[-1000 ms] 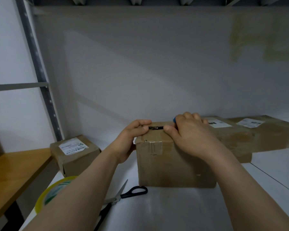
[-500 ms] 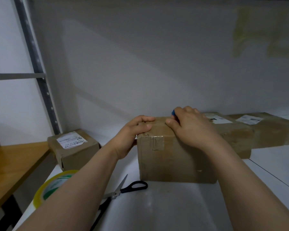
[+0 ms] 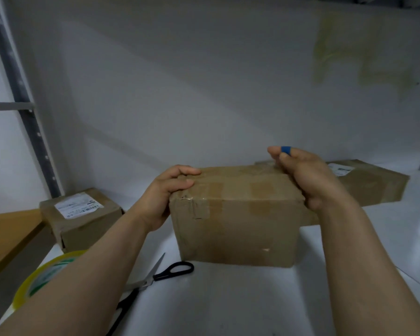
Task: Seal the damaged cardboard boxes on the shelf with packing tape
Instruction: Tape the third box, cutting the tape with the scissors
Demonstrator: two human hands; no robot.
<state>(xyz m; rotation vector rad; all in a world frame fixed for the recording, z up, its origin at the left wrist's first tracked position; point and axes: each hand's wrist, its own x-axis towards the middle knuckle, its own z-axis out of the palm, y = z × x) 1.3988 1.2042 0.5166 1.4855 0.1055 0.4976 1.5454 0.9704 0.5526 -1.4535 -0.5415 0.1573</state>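
Cardboard box (image 3: 238,214) stood at the middle of the white shelf (image 3: 228,299), gripped at both top ends, probably so its taped seams could be checked or the box turned. The left hand (image 3: 163,197) curled its fingers over the left top edge; the right hand (image 3: 308,180) clasped the right end, a blue band on one finger. Packing tape (image 3: 34,280) and scissors (image 3: 155,277) lay near left, untouched, within easy reach. A small labelled box (image 3: 80,214) sat far left, a long box (image 3: 369,183) behind right. All were closed, contents unseen.
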